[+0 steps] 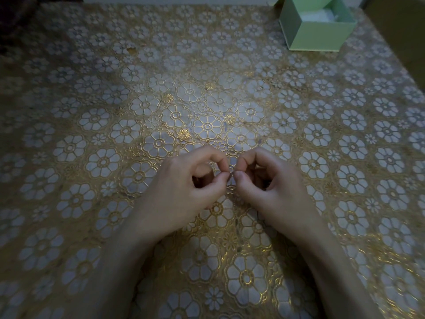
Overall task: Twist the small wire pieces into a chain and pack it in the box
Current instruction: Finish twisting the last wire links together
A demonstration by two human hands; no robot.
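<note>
My left hand (184, 187) and my right hand (273, 187) meet fingertip to fingertip over the middle of the table. Between them they pinch a tiny dark wire piece (231, 174), each with thumb and forefinger. Most of the wire is hidden by the fingertips, so I cannot tell its shape. The pale green box (319, 35) stands open at the far right of the table, well away from both hands, with something white inside.
The table carries a gold and white flower-patterned cloth (138, 100). A dark thin bit (258, 214) lies on the cloth under my right hand. The table's right edge runs close beside the box.
</note>
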